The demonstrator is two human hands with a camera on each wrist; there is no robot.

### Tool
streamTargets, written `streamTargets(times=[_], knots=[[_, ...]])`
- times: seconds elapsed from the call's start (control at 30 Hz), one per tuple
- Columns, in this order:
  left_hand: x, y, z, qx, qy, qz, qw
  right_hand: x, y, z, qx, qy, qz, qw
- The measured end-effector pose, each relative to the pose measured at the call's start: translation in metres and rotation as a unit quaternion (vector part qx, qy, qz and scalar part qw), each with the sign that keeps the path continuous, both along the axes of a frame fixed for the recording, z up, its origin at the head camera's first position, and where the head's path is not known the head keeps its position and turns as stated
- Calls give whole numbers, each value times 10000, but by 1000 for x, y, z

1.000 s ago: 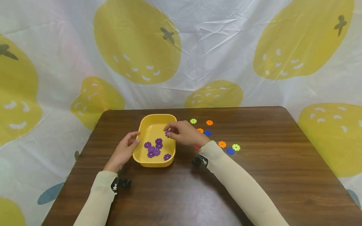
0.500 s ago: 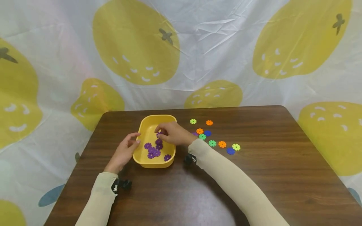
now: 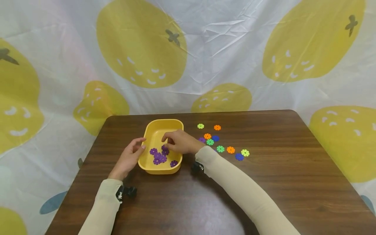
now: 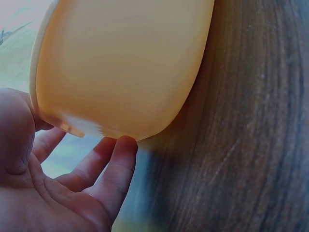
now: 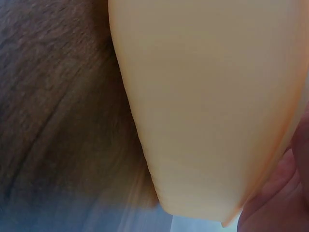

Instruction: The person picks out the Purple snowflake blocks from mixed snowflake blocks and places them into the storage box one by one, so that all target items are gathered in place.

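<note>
A yellow plastic tub (image 3: pixel 162 171) stands on the table. Its floor bears several purple flower-shaped discs (image 3: pixel 157 156), mostly clustered, one apart near the front right corner (image 3: pixel 174 164). My left hand (image 3: pixel 127 159) holds the tub's left side, thumb at the rim and fingertips against the outer wall (image 4: pixel 125 72) in the left wrist view. Over the tub's right rim reaches my right hand (image 3: pixel 182 141), thumb and index apart above the discs, no disc visible between them. The right wrist view shows mostly the tub's outer wall (image 5: pixel 203 106), with the fingers hidden.
Right of the tub, loose flower discs lie scattered on the brown wooden table (image 3: pixel 282 169): orange (image 3: pixel 230 150), green (image 3: pixel 220 148), blue (image 3: pixel 239 157), yellow-green (image 3: pixel 245 152) and purple (image 3: pixel 201 140). A fruit-print cloth (image 3: pixel 229 58) hangs behind the table.
My right hand has moved left over the tub with a purple disc, then let it go among the others, its fingers parting. The left hand and the tub have stayed put.
</note>
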State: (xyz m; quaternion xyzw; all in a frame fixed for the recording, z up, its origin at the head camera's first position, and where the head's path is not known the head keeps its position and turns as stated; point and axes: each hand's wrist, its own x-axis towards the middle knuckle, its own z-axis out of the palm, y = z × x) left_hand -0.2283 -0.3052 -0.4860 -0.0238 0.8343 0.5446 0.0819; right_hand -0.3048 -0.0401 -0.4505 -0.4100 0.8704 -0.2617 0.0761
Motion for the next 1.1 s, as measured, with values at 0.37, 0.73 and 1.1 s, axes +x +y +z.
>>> streamTargets(times=[0.37,0.73,1.1], knots=[[-2,2,-1,36,-13,-28,10000,3,12,9,-453,382,-208,9980],[-1,2,1,6,9,-29,10000,7,36,15,-774,639,-413,9941],[0,2,1,78,19,-36,10000,17,72,16,-1172,462,-687,9896]])
